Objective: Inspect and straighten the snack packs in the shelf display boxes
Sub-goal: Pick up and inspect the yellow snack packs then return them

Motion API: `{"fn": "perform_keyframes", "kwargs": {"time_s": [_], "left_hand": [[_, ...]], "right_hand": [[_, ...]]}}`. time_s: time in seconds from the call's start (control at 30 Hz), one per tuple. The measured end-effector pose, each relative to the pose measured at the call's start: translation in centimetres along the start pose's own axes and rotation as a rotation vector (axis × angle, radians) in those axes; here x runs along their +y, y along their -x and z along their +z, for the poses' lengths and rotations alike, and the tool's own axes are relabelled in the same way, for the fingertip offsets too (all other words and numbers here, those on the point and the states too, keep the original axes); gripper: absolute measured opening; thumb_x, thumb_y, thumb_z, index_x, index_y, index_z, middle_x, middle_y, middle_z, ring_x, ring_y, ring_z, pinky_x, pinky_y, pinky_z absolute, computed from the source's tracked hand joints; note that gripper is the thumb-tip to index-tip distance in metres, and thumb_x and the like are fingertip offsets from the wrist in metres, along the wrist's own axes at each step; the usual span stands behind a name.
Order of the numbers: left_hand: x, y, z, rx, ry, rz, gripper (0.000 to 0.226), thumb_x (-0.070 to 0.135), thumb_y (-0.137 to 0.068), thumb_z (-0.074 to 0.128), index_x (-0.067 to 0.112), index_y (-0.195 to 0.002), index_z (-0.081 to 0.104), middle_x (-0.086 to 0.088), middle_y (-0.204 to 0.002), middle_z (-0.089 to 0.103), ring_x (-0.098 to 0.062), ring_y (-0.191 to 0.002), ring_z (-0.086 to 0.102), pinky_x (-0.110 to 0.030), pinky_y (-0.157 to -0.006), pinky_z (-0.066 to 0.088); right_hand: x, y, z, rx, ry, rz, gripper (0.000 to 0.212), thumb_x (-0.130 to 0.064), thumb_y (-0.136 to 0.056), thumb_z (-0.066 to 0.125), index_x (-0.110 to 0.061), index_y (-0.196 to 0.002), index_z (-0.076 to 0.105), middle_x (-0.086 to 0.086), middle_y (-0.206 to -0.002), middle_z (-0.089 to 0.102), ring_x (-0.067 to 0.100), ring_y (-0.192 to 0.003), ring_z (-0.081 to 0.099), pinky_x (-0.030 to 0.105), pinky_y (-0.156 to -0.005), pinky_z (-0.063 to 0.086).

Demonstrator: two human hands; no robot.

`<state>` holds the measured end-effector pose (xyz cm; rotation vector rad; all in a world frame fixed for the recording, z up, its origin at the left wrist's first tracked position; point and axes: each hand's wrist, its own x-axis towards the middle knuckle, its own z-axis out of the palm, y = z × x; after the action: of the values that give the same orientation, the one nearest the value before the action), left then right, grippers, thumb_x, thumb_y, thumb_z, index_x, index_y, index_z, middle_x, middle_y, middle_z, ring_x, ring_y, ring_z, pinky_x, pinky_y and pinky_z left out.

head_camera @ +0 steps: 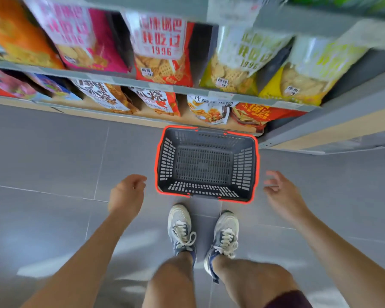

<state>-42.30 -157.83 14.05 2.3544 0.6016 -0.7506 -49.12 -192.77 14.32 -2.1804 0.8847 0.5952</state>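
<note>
**Standing at shelf, both hands free, well clear of packs**

Nearest: bare legs, left shoe point(180, 227) and right shoe point(226, 234) on grey floor tiles point(53, 165), toes toward the shelving. Left hand point(127, 194) hangs just left of the basket, fingers loosely curled, gripping nothing. Right hand point(279, 193) hangs just right of it, fingers relaxed and slightly apart, also gripping nothing. Neither touches the basket.

Basket point(242, 165): dark grey mesh, red rim, on the floor just ahead of the shoes and just in front of the bottom shelf.

Beyond it, snack packs point(158, 103) in two rows, faces forward. Bottom row: packs side by side, white pack point(209, 111) directly behind the basket. Upper row, left to right: orange pack point(18, 34), pink pack point(87, 38), red pack point(162, 52) with "1996" legible, green pack point(238, 61), yellow pack point(307, 74). Top and left edges are blurred, print unreadable there.
</note>
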Motion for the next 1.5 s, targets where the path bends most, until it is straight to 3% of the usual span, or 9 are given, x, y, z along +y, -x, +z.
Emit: {"fn": "perform_keyframes", "kwargs": {"time_s": [0.1, 0.23, 0.37, 0.5, 0.57, 0.9, 1.13, 1.27, 1.5], "left_hand": [[3.9, 7.2, -7.2, 0.025, -0.034, 0.096, 0.028, 0.009, -0.090, 0.050, 0.029, -0.094, 0.070, 0.003, -0.089, 0.074, -0.025, -0.086, 0.067, -0.035, -0.083, 0.053], [9.6, 17.0, -16.8, 0.091, -0.033, 0.285, 0.028, 0.010, -0.090, 0.052, 0.030, -0.095, 0.071, 0.007, -0.083, 0.072, -0.022, -0.082, 0.067, -0.031, -0.077, 0.050], [15.7, 25.1, -25.1, 0.180, 0.056, 0.575, 0.025, 0.013, -0.091, 0.058, 0.035, -0.087, 0.069, 0.005, -0.078, 0.071, -0.015, -0.069, 0.064, -0.029, -0.071, 0.050], [21.4, 31.0, -32.2, 0.274, 0.164, 0.853, 0.037, 0.004, -0.090, 0.064, 0.040, -0.087, 0.066, 0.028, -0.083, 0.066, 0.003, -0.073, 0.061, -0.004, -0.063, 0.041], [24.0, 33.2, -35.4, 0.310, 0.170, 1.005, 0.035, -0.002, -0.090, 0.059, 0.032, -0.094, 0.068, 0.034, -0.089, 0.063, 0.011, -0.080, 0.059, 0.000, -0.069, 0.039], [37.7, 39.1, -46.2, 0.533, 0.039, 1.529, 0.022, 0.005, -0.091, 0.055, 0.013, -0.103, 0.072, 0.009, -0.092, 0.065, -0.004, -0.080, 0.059, -0.002, -0.075, 0.041], [45.1, 41.7, -50.0, 0.615, -0.039, 1.750, 0.026, -0.003, -0.087, 0.054, 0.007, -0.104, 0.071, -0.004, -0.102, 0.068, -0.011, -0.091, 0.058, -0.005, -0.077, 0.043], [49.5, 43.4, -51.9, 0.659, -0.083, 1.790, 0.027, 0.000, -0.088, 0.053, 0.007, -0.108, 0.070, -0.008, -0.110, 0.067, -0.025, -0.101, 0.061, -0.033, -0.089, 0.049], [56.4, 46.2, -52.8, 0.792, -0.212, 1.837, 0.033, 0.000, -0.090, 0.050, 0.004, -0.119, 0.064, -0.014, -0.121, 0.063, -0.032, -0.117, 0.054, -0.034, -0.097, 0.039]], "right_hand": [[-4.3, 6.5, -6.2, 0.015, -0.005, -0.168, 0.028, 0.005, -0.091, 0.054, -0.010, -0.111, 0.065, 0.007, -0.096, 0.069, 0.025, -0.089, 0.067, 0.016, -0.073, 0.041], [-10.5, 15.7, -16.0, 0.107, 0.018, -0.329, 0.022, -0.003, -0.094, 0.058, -0.011, -0.111, 0.068, 0.002, -0.092, 0.069, 0.027, -0.091, 0.069, 0.035, -0.083, 0.049], [-16.7, 24.3, -25.2, 0.231, 0.022, -0.507, 0.019, -0.004, -0.094, 0.058, -0.011, -0.107, 0.070, 0.006, -0.090, 0.071, 0.031, -0.081, 0.067, 0.041, -0.076, 0.054], [-22.1, 31.2, -32.3, 0.335, -0.039, -0.655, 0.019, -0.003, -0.093, 0.061, -0.010, -0.108, 0.071, 0.002, -0.094, 0.070, 0.011, -0.079, 0.064, 0.009, -0.073, 0.045], [-24.6, 34.0, -35.1, 0.392, -0.070, -0.728, 0.019, -0.005, -0.094, 0.061, -0.012, -0.109, 0.071, -0.003, -0.087, 0.069, 0.009, -0.078, 0.062, 0.006, -0.070, 0.042], [-35.4, 40.8, -44.9, 0.844, -0.216, -1.088, 0.024, -0.015, -0.096, 0.052, -0.015, -0.117, 0.064, -0.005, -0.097, 0.066, 0.006, -0.088, 0.062, 0.008, -0.080, 0.045], [-40.0, 43.4, -51.0, 1.011, -0.193, -1.095, 0.035, -0.021, -0.090, 0.050, -0.020, -0.123, 0.060, -0.001, -0.105, 0.062, 0.014, -0.092, 0.060, 0.041, -0.084, 0.052], [-42.2, 44.6, -54.8, 1.102, -0.146, -1.069, 0.040, -0.023, -0.088, 0.048, -0.018, -0.127, 0.057, -0.003, -0.106, 0.058, 0.015, -0.092, 0.058, 0.041, -0.087, 0.051], [-45.1, 43.5, -61.2, 1.126, -0.140, -0.949, 0.043, -0.022, -0.091, 0.054, -0.018, -0.133, 0.050, 0.006, -0.122, 0.057, 0.024, -0.111, 0.057, 0.042, -0.098, 0.046]]}}
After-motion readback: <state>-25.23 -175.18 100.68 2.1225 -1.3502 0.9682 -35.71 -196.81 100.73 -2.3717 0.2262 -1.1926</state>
